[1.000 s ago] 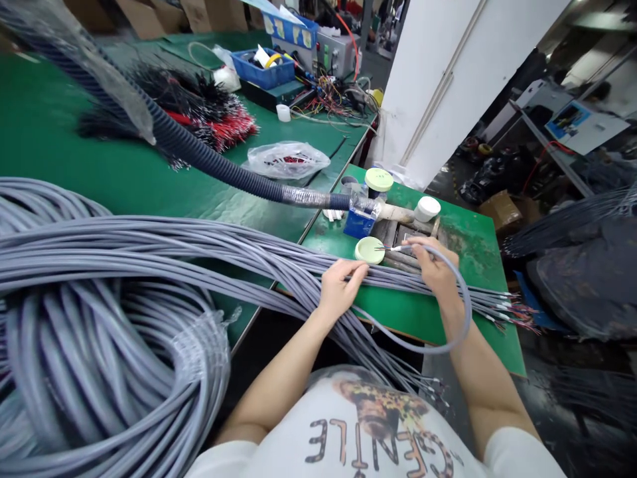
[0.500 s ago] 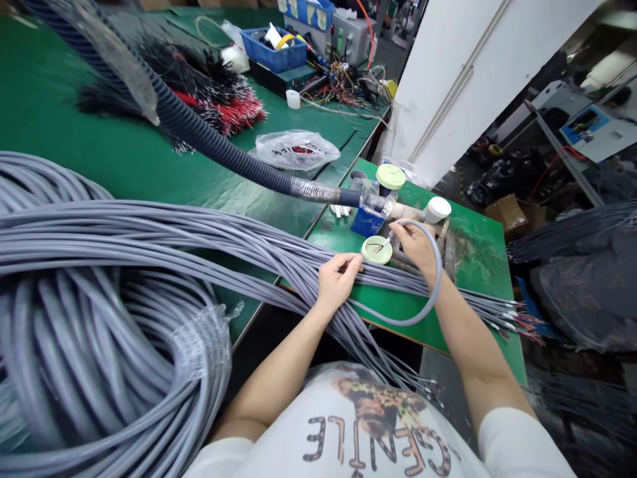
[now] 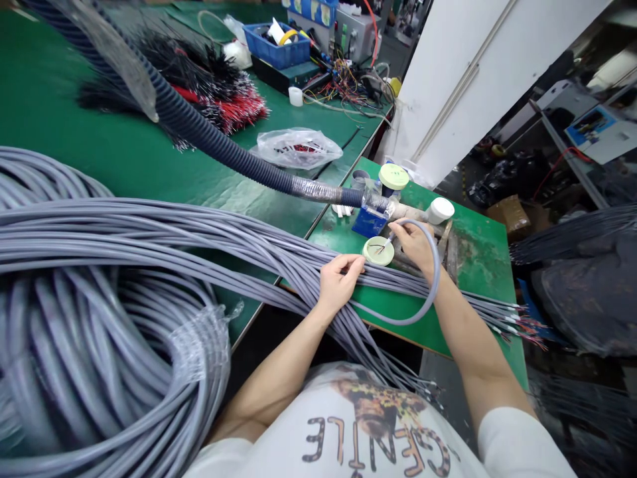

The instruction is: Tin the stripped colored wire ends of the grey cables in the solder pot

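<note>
My right hand is closed around the end of one grey cable, which loops down and back to the bundle. The cable's bared wire tips sit over a small round pale green tin. My left hand rests on the grey cable bundle, thumb and fingers pinched on that same cable where it leaves the bundle. The bundle runs across the green bench from a big coil at my left to stripped ends at the right.
A dark corrugated hose ends above a blue box. White-lidded jars stand behind the tin. A plastic bag, red and black wire bunches and a blue bin lie farther back. A white pillar rises at right.
My right hand swung the cable end left, from over the dark metal plate to over the green tin, tightening the loop. My left hand stayed on the bundle.
</note>
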Demonstrator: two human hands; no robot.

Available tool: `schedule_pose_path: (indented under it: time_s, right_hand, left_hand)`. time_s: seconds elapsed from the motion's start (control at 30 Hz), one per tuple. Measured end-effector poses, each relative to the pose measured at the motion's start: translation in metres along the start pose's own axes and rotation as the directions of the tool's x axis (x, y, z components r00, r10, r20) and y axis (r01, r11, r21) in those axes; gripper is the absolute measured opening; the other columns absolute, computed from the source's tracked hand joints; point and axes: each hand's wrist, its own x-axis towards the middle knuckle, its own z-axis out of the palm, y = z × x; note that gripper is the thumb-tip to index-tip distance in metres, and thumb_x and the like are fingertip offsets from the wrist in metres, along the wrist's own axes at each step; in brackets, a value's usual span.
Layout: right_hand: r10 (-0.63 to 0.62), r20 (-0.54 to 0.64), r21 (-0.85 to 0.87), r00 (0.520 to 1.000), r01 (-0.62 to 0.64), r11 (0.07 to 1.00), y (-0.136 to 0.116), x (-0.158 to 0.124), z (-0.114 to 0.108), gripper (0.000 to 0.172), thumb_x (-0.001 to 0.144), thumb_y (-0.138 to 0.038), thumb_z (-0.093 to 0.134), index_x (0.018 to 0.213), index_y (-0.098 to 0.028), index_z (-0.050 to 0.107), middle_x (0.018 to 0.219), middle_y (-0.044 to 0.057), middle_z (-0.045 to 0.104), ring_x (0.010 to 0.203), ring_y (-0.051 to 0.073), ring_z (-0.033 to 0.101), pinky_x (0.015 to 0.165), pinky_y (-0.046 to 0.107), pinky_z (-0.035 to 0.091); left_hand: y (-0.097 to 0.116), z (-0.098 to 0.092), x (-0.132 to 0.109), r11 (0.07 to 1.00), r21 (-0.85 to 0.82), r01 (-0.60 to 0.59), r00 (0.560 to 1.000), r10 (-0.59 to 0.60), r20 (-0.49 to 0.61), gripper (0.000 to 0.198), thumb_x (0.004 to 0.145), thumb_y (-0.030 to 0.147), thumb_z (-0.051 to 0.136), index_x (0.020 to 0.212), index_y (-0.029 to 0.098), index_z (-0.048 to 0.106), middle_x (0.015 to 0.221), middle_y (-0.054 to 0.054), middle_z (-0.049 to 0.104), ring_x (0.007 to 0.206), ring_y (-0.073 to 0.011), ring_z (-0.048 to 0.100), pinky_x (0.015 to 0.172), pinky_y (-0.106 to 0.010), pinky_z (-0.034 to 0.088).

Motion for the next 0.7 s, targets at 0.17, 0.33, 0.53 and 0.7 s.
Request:
schedule_pose_path:
  time_s: [0.17, 0.33, 0.53, 0.7]
  right_hand:
    - [0.011, -0.091, 0.034, 0.996, -0.008, 0.999, 0.007, -0.003, -0.033, 0.032, 0.087, -0.045, 0.053, 0.080, -0.019, 0.072, 0.075, 0.003, 0.073, 0.070, 0.019, 0.067, 0.067, 0.028, 0.048]
    - [0.090, -0.168, -0.064, 0.982, -0.102, 0.993, 0.042, -0.006, -0.064, 0.029, 0.085, -0.042, 0.054, 0.080, -0.020, 0.071, 0.075, 0.003, 0.073, 0.072, 0.020, 0.067, 0.071, 0.029, 0.048]
    - [0.154, -0.180, -0.203, 0.971, -0.190, 0.961, 0.080, -0.005, -0.069, 0.031, 0.085, -0.042, 0.052, 0.079, -0.018, 0.071, 0.075, 0.006, 0.073, 0.073, 0.020, 0.066, 0.070, 0.028, 0.046]
    - [0.162, -0.182, -0.257, 0.970, -0.206, 0.944, 0.097, -0.002, -0.064, 0.035, 0.086, -0.044, 0.049, 0.079, -0.017, 0.071, 0.075, 0.007, 0.073, 0.073, 0.021, 0.065, 0.067, 0.028, 0.043]
  left_hand:
    - [0.000, 0.000, 0.000, 1.000, 0.023, 0.000, 1.000, 0.000, -0.006, 0.024, 0.085, 0.036, 0.060, 0.080, 0.016, 0.072, 0.068, -0.002, 0.068, 0.067, -0.0151, 0.063, 0.070, -0.026, 0.048]
    - [-0.002, 0.000, 0.000, 0.999, 0.034, 0.008, 1.000, -0.008, -0.012, 0.023, 0.084, 0.035, 0.060, 0.081, 0.017, 0.073, 0.068, -0.002, 0.070, 0.068, -0.0151, 0.063, 0.069, -0.026, 0.048]
    - [-0.003, 0.001, -0.001, 0.999, 0.041, 0.004, 1.000, -0.004, -0.020, 0.023, 0.083, 0.035, 0.061, 0.082, 0.017, 0.073, 0.067, -0.002, 0.070, 0.066, -0.0147, 0.063, 0.068, -0.025, 0.049]
    - [-0.002, 0.001, -0.001, 0.999, 0.047, -0.001, 1.000, 0.002, -0.019, 0.021, 0.083, 0.034, 0.061, 0.080, 0.017, 0.073, 0.067, -0.002, 0.069, 0.066, -0.0148, 0.063, 0.068, -0.025, 0.049]
